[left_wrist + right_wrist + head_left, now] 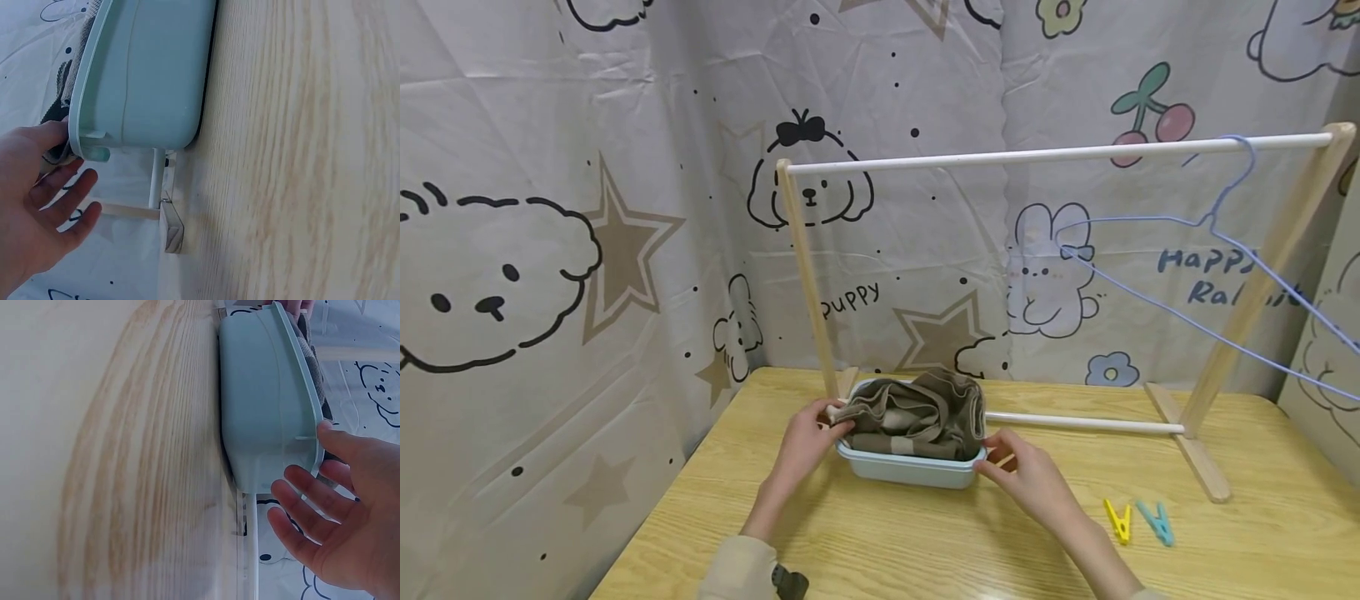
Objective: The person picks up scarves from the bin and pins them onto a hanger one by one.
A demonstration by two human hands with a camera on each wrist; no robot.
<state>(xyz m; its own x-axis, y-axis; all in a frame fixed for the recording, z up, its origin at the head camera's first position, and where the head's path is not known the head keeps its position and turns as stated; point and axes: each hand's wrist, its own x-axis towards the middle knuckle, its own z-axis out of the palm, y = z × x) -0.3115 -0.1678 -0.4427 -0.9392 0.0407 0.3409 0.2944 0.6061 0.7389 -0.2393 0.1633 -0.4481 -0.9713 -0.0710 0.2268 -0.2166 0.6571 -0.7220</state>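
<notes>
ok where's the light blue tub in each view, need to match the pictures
Head: light blue tub below centre, between the left hand and right hand.
Left wrist: tub at upper left, cut off by the top edge.
Right wrist: tub in the upper part, right of centre.
Shared landmark: the brown cloth in the tub, showing past its rim.

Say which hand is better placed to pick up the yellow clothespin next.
The right hand, most likely: it touches the end of the light blue basin nearer the yellow clothespin, while the left hand is at the opposite end, farther off.
</notes>
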